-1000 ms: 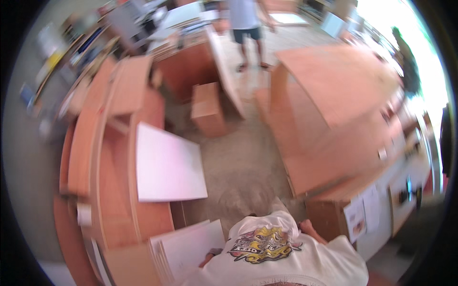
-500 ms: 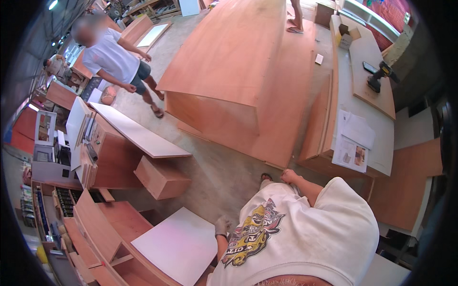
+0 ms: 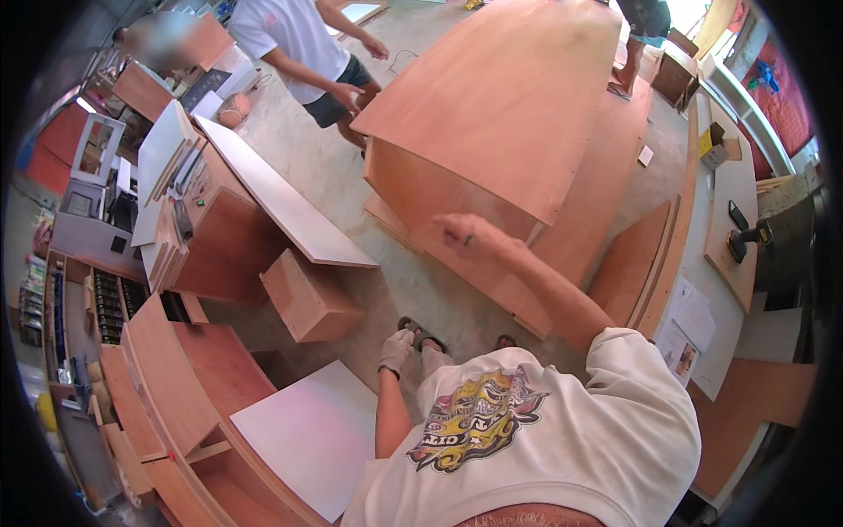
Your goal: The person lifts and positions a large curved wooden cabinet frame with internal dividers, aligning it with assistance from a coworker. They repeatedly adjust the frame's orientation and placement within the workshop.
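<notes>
My left hand (image 3: 397, 351), in a pale work glove, hangs low above the floor beside my sandalled feet. Its fingers look loose and apart, with nothing seen in them. My bare right hand (image 3: 468, 235) reaches forward, fingers partly stretched and slightly smeared by motion; I see nothing held. Behind it stands a large wooden cabinet carcass (image 3: 492, 114), its near end open. Whether my hand touches the carcass cannot be told. Underneath lies a wide wooden panel (image 3: 597, 224). A co-worker in a white shirt (image 3: 294, 44) stands at the carcass's left, one hand near its edge.
Left are a wooden box (image 3: 312, 299), a long white board (image 3: 272, 189) and a white panel (image 3: 307, 439). The right-hand bench (image 3: 694, 220) bears papers (image 3: 689, 316), a phone (image 3: 736, 213) and a cordless drill (image 3: 748, 239). Another person's legs (image 3: 628, 66) stand at the far end.
My right hand has risen from near my waist and stretched forward towards the carcass. The view has shifted, and the white-shirted co-worker has come closer to the carcass. The carcass's near edge looks different.
</notes>
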`<action>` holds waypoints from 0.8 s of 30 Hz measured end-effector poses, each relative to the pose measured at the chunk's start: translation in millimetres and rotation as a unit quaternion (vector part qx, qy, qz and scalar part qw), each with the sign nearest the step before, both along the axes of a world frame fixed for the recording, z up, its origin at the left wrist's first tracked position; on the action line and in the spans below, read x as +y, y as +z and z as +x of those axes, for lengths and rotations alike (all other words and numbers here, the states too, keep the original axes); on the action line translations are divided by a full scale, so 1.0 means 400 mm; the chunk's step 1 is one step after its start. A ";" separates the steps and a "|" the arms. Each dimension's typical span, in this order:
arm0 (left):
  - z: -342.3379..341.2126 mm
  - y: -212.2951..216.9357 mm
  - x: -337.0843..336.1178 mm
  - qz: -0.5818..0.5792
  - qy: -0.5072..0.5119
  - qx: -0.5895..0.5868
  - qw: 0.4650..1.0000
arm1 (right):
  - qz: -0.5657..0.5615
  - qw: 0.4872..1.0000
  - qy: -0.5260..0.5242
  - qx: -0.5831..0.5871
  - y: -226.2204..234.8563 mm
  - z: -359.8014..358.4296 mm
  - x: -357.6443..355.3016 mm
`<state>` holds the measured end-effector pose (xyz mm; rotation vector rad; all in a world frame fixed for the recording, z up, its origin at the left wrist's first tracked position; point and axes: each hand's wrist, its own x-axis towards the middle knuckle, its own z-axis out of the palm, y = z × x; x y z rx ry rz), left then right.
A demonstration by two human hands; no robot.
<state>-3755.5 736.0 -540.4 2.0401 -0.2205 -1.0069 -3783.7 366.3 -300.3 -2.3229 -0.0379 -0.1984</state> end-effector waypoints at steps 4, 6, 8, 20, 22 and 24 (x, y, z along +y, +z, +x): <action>0.111 -0.200 0.262 0.157 -0.393 -0.305 0.853 | 0.078 0.969 -0.233 0.013 -0.012 0.105 -0.105; 0.128 -0.233 0.361 0.243 -0.416 -0.201 0.853 | 0.007 0.944 -0.329 -0.010 -0.041 0.128 -0.144; 0.158 -0.264 0.475 0.203 -0.399 -0.185 0.875 | 0.112 0.923 -0.368 -0.004 -0.149 0.100 -0.207; 0.648 -0.239 0.431 0.229 -0.488 -0.152 0.828 | 0.138 0.920 -0.272 0.244 -0.306 0.229 0.168; 0.760 -0.253 0.354 0.215 -0.507 -0.230 0.802 | 0.152 0.914 -0.296 0.234 -0.289 0.284 0.151; 0.839 -0.259 0.273 0.214 -0.500 -0.299 0.784 | 0.168 0.911 -0.317 0.202 -0.279 0.351 0.104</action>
